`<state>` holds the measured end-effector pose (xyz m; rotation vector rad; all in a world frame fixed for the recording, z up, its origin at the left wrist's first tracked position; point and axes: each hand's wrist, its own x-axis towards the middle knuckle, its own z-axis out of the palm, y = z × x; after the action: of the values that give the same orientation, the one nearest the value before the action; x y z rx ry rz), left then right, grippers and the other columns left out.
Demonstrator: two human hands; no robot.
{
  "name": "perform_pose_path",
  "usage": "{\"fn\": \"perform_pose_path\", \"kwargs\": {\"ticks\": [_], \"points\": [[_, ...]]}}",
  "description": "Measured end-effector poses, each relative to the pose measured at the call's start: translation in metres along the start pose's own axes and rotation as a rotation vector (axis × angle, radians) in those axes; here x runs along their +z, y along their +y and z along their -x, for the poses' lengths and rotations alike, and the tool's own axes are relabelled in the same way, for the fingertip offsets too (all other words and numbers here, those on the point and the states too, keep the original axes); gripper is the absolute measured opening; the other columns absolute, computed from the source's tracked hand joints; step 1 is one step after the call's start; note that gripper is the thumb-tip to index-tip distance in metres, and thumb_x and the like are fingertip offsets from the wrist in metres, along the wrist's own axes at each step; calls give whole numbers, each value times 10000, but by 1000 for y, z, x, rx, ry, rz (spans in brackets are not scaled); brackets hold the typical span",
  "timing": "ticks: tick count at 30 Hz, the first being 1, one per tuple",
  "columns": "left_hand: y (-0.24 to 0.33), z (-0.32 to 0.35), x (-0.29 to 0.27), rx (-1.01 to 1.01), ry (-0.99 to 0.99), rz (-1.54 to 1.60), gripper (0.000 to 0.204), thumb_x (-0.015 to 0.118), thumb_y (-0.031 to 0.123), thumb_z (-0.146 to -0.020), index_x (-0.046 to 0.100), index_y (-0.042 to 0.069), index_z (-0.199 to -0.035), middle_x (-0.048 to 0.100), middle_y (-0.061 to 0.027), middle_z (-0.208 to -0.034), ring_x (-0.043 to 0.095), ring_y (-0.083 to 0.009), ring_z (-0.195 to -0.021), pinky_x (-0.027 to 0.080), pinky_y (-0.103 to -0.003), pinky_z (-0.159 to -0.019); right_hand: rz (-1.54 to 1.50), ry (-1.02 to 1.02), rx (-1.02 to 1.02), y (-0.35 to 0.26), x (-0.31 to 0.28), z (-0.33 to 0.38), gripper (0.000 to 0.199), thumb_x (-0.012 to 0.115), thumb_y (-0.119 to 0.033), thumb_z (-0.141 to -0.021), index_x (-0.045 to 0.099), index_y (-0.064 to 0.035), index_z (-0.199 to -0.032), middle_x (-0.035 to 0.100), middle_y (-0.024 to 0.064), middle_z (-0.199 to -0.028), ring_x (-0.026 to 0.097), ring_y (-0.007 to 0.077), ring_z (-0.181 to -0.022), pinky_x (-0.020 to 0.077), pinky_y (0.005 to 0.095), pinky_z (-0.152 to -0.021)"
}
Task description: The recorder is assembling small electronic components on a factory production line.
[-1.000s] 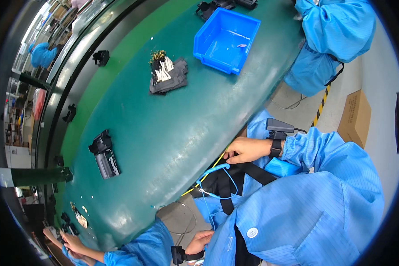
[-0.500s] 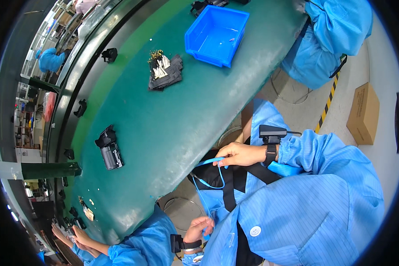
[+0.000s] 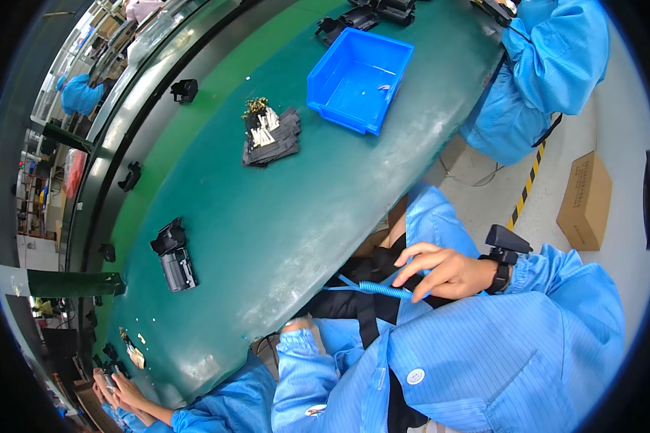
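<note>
My right hand [image 3: 448,274] is over my lap, with its fingertips closed loosely on the end of a coiled blue cord [image 3: 384,289]. Its upper fingers stay stretched out. Thinner straight stretches of cord run left from the coil toward the table edge. Only the wrist and back part of my left hand [image 3: 296,325] show, down by the near edge of the green table [image 3: 303,209]; its fingers are hidden. A black strap device [image 3: 502,260] sits on my right wrist.
A black casing [image 3: 173,263] lies on the table. Beyond it are a pile of black strips with white pieces [image 3: 271,137] and a blue bin [image 3: 357,83]. Co-workers' sleeves [image 3: 556,58] and hands [image 3: 119,390] border the table. A cardboard box [image 3: 586,202] stands on the floor.
My right hand has moved right and slightly down with the coiled cord, and its fingers have loosened. My left hand has moved up and left to the table edge, its fingers now hidden.
</note>
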<state>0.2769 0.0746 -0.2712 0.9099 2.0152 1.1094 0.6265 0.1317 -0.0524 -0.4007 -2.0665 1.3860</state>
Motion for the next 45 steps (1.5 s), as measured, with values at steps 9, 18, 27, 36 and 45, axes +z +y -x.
{"fn": "perform_pose_path", "kwargs": {"ticks": [9, 18, 27, 36, 45], "points": [[10, -22, 30, 158, 39, -384, 210, 508, 187, -906, 581, 29, -1023, 597, -104, -895, 548, -147, -737, 436, -261, -663, 38, 156, 362, 33, -34, 70, 177, 514, 60, -716, 655, -45, -734, 649, 36, -794, 528, 251, -1002, 391, 372, -898], [15, -34, 34, 234, 46, -524, 216, 512, 186, -903, 577, 28, -1035, 594, -110, -920, 551, -154, -762, 439, -266, -678, 372, 283, 331, 65, -53, 35, 168, 482, 52, -657, 603, -33, -738, 614, 88, -818, 562, 265, -850, 417, 353, -814], [27, -25, 40, 430, -7, -705, 222, 517, 185, -900, 574, 28, -1046, 591, -116, -945, 553, -162, -787, 443, -270, -693, 500, 47, -155, 94, 63, -74, 306, 555, -257, -838, 564, -74, -1084, 577, 175, -1036, 593, 337, -853, 493, 412, -721], [46, -26, 43, 568, -35, -909, 230, 521, 183, -897, 571, 27, -1058, 588, -122, -970, 556, -169, -812, 447, -275, -708, 286, 32, 18, 148, 112, -49, 313, 512, -151, -855, 542, -9, -1133, 539, 195, -1140, 510, 356, -1056, 405, 394, -912], [60, -45, 50, 653, -64, -967, 239, 526, 182, -894, 568, 26, -1069, 585, -128, -995, 559, -176, -837, 451, -279, -723, 269, 129, 82, 171, 104, -50, 376, 533, -135, -865, 478, 14, -1206, 476, 174, -1258, 445, 302, -1151, 350, 381, -977]]}}
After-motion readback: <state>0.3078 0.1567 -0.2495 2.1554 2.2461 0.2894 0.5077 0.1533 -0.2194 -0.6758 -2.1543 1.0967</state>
